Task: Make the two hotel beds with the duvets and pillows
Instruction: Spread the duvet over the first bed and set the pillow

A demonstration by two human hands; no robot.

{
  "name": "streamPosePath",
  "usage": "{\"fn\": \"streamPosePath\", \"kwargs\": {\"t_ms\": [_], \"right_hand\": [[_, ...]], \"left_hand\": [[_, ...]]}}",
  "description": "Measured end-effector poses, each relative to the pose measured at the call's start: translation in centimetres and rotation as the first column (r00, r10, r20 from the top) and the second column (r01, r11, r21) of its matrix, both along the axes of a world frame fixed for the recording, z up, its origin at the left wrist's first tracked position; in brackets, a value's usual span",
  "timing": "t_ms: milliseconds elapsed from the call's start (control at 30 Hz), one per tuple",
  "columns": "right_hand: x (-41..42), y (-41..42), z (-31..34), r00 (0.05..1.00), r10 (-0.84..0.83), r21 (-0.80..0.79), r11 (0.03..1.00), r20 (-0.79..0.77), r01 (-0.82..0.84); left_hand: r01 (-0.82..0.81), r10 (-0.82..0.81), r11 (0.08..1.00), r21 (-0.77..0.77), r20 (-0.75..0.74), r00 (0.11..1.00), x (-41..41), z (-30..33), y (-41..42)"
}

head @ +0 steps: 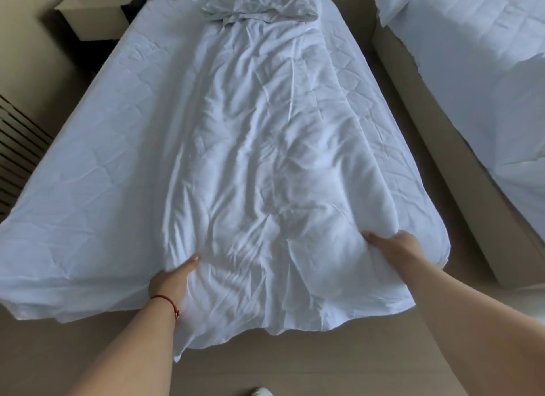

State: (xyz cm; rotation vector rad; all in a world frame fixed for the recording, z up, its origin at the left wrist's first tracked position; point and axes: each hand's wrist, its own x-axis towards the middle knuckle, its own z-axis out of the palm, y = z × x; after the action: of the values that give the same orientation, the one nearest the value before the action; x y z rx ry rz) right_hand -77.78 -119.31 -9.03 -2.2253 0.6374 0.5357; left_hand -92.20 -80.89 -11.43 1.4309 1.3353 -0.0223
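Both hands on the duvet at the bed's foot edge

Left hand (172, 280) and right hand (392, 246) each clutch the bunched duvet (265, 159), which lies down the middle of the bed (88, 159).

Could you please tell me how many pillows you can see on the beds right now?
1 for certain: a pillow at the head of the near bed. The other bed is cropped, so more may be hidden.

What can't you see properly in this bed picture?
Head view only:
- Fingers of the left hand and right hand: tucked under the duvet.
- Second bed: cut off by the right edge.
- Pillow: top cut off by the frame.
- White thing at the bottom edge: mostly cropped.
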Motion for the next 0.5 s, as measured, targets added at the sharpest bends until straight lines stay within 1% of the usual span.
{"fn": "streamPosePath", "kwargs": {"t_ms": [100,133,200,267,400,500], "right_hand": [[-0.1,0.0,2.1,0.999,0.045,0.011,0.999,-0.006,-0.045],[-0.2,-0.4,2.9,0.999,0.049,0.004,0.999,-0.016,-0.049],[-0.7,-1.7,3.9,0.998,0.047,-0.029,0.998,-0.048,-0.048],[-1.9,-3.4,4.3,0.995,0.047,-0.07,0.996,-0.092,-0.053],[-3.7,-3.6,4.0,0.979,0.059,-0.069,0.995,-0.197,-0.073],[-3.1,-3.0,4.9,0.96,0.041,-0.013,0.999,-0.278,-0.047]], "left_hand": [[0.051,-0.051,0.999,-0.01,0.021,0.998,0.2,2.5,0.1],[0.08,-0.08,0.997,-0.006,0.008,0.997,-0.1,3.4,0.2],[0.14,-0.138,0.99,0.033,-0.067,0.988,-0.9,4.9,0.9],[0.173,-0.162,0.982,0.074,-0.128,0.978,-2.3,6.2,1.5],[0.171,-0.173,0.985,-0.03,-0.151,0.973,-4.1,6.6,1.6],[0.229,-0.253,0.963,-0.145,-0.177,0.951,-3.5,6.8,1.6]]}}
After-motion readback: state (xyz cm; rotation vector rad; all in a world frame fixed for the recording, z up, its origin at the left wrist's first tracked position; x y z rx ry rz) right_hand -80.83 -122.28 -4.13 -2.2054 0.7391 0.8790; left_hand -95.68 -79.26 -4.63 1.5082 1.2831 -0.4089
